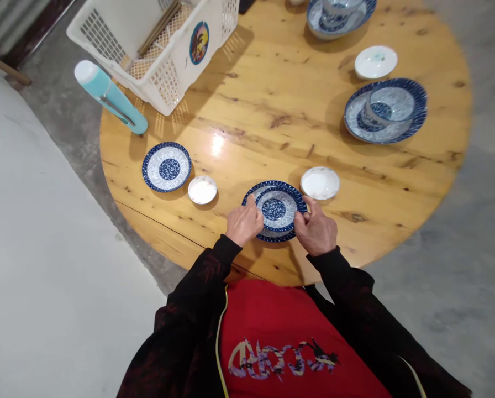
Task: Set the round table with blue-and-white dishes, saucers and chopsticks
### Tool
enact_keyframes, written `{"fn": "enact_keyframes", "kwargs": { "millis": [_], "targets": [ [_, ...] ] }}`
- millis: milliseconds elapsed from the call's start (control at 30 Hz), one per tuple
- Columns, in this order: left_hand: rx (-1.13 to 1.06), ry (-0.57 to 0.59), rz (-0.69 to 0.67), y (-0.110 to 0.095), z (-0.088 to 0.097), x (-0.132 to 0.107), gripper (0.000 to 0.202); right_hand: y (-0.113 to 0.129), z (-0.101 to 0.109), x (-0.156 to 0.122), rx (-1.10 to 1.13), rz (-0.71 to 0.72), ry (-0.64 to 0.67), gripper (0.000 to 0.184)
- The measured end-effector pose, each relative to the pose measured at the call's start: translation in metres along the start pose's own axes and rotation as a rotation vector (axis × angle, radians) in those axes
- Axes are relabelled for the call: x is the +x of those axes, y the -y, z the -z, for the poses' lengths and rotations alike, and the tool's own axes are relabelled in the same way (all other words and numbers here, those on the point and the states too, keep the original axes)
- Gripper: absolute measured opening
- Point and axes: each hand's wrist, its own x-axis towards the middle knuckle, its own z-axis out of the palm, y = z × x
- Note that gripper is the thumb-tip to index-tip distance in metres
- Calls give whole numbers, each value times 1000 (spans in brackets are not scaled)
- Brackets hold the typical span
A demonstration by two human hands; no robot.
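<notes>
The upper dish [273,210] (blue-rimmed) hides the lower plate's [275,238] middle.

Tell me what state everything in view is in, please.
Upper blue-patterned dish: face up, held at opposite sides by left hand and right hand
Plate beneath: partly covered
Left blue-rimmed plate: flat, face up
Left white dish, middle white dish, far white dish: face up
Right bowl: upright on its plate
Flask: standing
Basket: upright, sticks inside
Jacket: open
</notes>
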Motion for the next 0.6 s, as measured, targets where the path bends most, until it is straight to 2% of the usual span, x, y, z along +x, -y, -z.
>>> {"fn": "enact_keyframes", "kwargs": {
  "millis": [133, 300, 400, 467, 600],
  "targets": [
    [12, 12, -4, 2, -2, 3, 51, -1, -1, 1, -52, -8, 22, 53],
    [5, -29, -27, 7, 0, 5, 42, -1, -2, 4, -146, -20, 94, 46],
    [-35, -53, -23, 12, 1, 8, 38, 0, -1, 9, -94, -7, 159, 44],
    [-143, -28, -27, 16, -2, 12, 36, 1, -1, 12, -5, -2, 218, 40],
    [-565, 78, 18, 23, -20, 21, 33, 4, -7, 16, 278, -58, 365, 31]
  ]
}}
